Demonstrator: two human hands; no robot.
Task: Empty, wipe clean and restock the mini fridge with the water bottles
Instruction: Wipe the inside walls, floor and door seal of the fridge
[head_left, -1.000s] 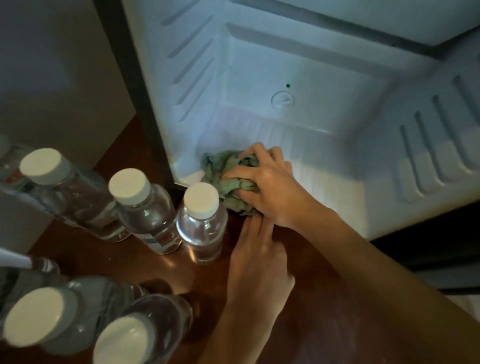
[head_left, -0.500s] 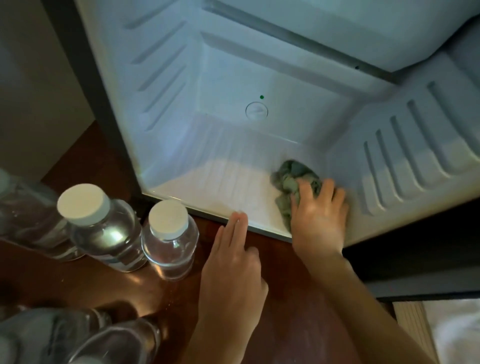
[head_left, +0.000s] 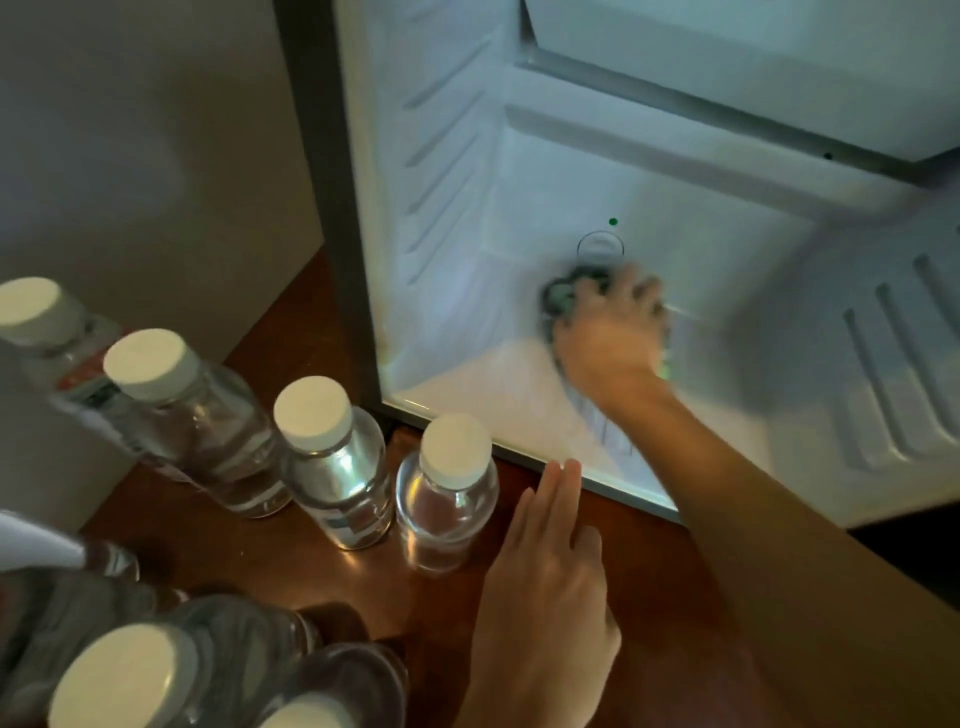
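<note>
Several bottles (head_left: 332, 467) stand outside on the table (head_left: 270, 566), near the left front corner of the fridge (head_left: 447, 208). None is inside, so I judge the emptying is done and the wiping is the step in hand.

The right grip (head_left: 610, 332) reaches deep inside and is bunched over a crumpled cloth (head_left: 563, 299). It presses the cloth on the fridge floor close to the back wall, just under a round dial (head_left: 600, 247). Blur hides the exact lie of the fingers. The left grip (head_left: 545, 587) lies flat on the table, fingers straight and pressed together, with the tips just at the front sill.

The next move probably calls for wiping the side walls with the cloth, then lifting the bottles in one after another.

The fridge lining is smooth white plastic, with moulded ribs on both side walls. The cloth is soft and grey-green. The bottles are clear round plastic with white screw caps. The table is dark polished wood and gives reflections.
</note>
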